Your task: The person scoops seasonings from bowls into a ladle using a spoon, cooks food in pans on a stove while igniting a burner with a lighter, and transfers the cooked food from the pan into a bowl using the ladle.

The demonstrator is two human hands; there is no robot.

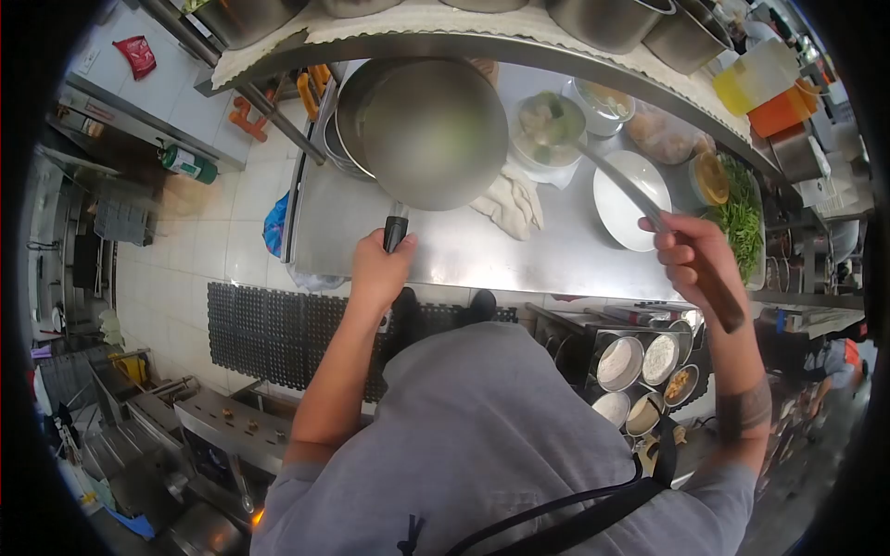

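My left hand (380,269) is closed around the black handle of a frying pan (436,139), raised above the metal counter. Haze or blur softens the pan's inside, so I cannot tell what it holds. In my right hand (691,250) is the long handle of a ladle (623,181). The ladle's head is over a white bowl (540,169) with pale and green pieces of food in it. To the right of that bowl lies an empty white plate (632,208). A crumpled cloth (510,206) rests on the counter beside the pan.
The steel counter (362,232) also holds a covered clear bowl (603,100), an orange-topped tub (710,178) and green herbs (742,222). A shelf edge (519,44) with metal containers crosses above. Several ingredient tins (619,361) stand low on the right.
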